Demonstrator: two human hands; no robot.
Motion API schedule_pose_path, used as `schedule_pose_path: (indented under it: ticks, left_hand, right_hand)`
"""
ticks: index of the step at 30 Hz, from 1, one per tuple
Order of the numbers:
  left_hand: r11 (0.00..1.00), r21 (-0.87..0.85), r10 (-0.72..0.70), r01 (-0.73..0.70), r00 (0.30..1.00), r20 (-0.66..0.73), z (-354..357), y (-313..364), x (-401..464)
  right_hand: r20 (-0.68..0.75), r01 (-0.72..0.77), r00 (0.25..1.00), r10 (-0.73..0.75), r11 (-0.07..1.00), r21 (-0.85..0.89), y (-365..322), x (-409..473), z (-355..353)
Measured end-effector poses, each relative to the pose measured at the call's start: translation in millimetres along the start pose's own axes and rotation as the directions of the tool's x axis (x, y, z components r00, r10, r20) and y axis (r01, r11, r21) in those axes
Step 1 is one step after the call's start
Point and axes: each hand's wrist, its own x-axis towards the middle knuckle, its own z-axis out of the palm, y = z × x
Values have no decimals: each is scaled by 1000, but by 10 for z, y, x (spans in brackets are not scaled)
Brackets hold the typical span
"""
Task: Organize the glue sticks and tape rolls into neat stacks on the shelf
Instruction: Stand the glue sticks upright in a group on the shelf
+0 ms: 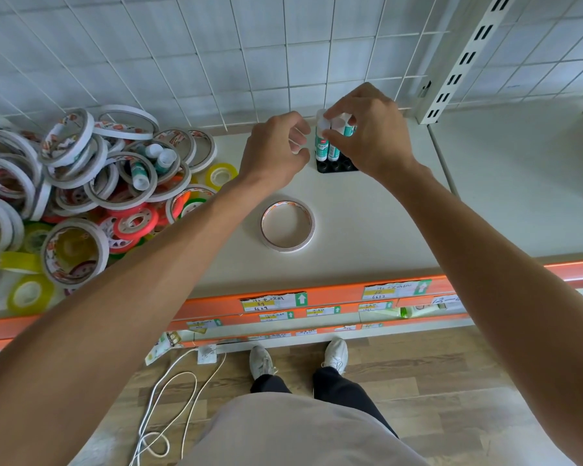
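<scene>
**Seating glue sticks in the black tray, tape pile still waiting**

The right hand (367, 129) has its fingertips pinched round the white caps of upright glue sticks (327, 148) standing in a black socketed tray (337, 167) at the back of the shelf (367, 223), close to the wire grid panel (216, 62). The left hand (276, 146) hovers just beside them, fingers loosely curled; something pale shows between its fingertips, but I cannot tell whether it holds anything.

These sticks look light, rigid and smooth-sided, so they should tip easily when standing. A grip near the cap steers them well, though a loose cap might pull off; lower on the barrel is probably safer for lifting.

One tape roll (287, 225) lies flat alone near the shelf's front edge. To the left sits a tangled pile of tape rolls (81, 183) with more glue sticks (148, 163) lying among them. The thin rings probably flex and snag one another, so taking each by its rim seems wise.
</scene>
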Motion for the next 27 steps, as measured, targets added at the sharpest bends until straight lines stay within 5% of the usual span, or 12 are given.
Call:
schedule_pose_path:
  ticks: [18,23,27]
  left_hand:
    - [999,32,19,-19,1000,18,29,94,-27]
    - [999,37,32,-33,999,28,-21,100,-99]
    - [999,24,32,-32,999,26,-143,55,-180]
  right_hand:
    - [126,68,991,-35,960,-272,-62,-147,-67]
    - [176,78,984,-29,958,-277,-108,-133,-157]
    - [70,38,997,-28,988,-152,-190,-222,-197]
